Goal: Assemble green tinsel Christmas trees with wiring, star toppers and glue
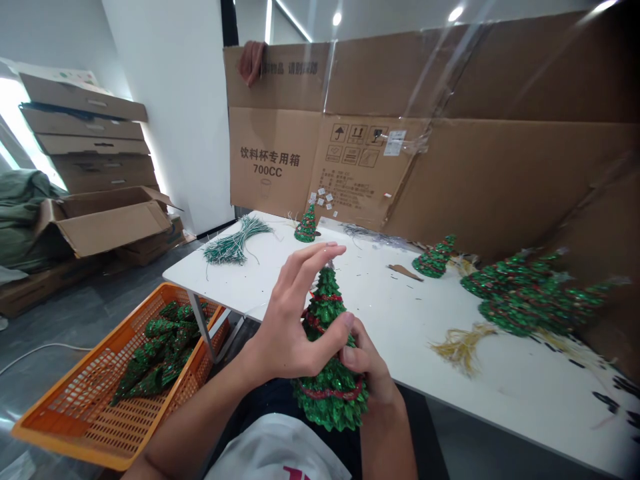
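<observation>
A small green Christmas tree [333, 403] with red garland bands stands slightly tilted over my lap, in front of the table edge. My right hand [373, 363] grips it from the right side, with the thumb pressed on its front. Across the upper left of the tree is my left hand [293, 327], its fingers arched and stretched near the tip and its thumb reaching across the front toward my right thumb. A wide gap shows between that thumb and the fingers. Whether the left fingers touch the branches is hard to tell.
The white table [370, 287] bears a bundle of green wire ties [240, 241], a small tree [306, 225], several more trees [530, 293] at right and yellow strands [465, 347]. An orange crate [75, 417] holding green trees stands at lower left. Cardboard [280, 140] walls the back.
</observation>
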{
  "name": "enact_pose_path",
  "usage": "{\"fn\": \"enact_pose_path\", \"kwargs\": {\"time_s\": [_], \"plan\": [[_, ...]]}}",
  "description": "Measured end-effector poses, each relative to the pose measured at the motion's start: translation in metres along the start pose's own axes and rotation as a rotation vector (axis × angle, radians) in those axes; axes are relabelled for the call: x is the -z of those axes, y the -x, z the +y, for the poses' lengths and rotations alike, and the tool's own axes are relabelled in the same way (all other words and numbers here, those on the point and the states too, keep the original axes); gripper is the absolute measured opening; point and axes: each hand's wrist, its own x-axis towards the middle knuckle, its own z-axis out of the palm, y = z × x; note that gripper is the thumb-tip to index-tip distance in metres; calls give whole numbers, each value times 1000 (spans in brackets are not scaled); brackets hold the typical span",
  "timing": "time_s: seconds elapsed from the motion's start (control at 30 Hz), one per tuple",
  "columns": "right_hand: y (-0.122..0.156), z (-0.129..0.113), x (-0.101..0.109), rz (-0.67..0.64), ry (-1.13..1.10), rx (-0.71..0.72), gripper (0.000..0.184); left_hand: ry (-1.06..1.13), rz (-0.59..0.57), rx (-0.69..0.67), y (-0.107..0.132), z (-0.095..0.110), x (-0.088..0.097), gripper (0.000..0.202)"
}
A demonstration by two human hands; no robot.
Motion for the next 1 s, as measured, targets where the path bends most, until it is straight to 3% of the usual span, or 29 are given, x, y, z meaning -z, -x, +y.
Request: {"fn": "enact_pose_path", "kwargs": {"time_s": [0.43, 0.67, 0.9, 1.0], "plan": [[4, -3, -2, 15, 7, -1, 39, -72, 16, -17, 2, 4, 1, 78], [6, -5, -1, 64, 32, -53, 45, 26, 86, -28, 6, 3, -8, 73], [4, -4, 2, -106, 130, -63, 48, 110, 126, 27, 16, 13, -10, 69], [5, 0, 7, -121, 155, -60, 54, 101, 143, 11, 19, 19, -9, 71]]}}
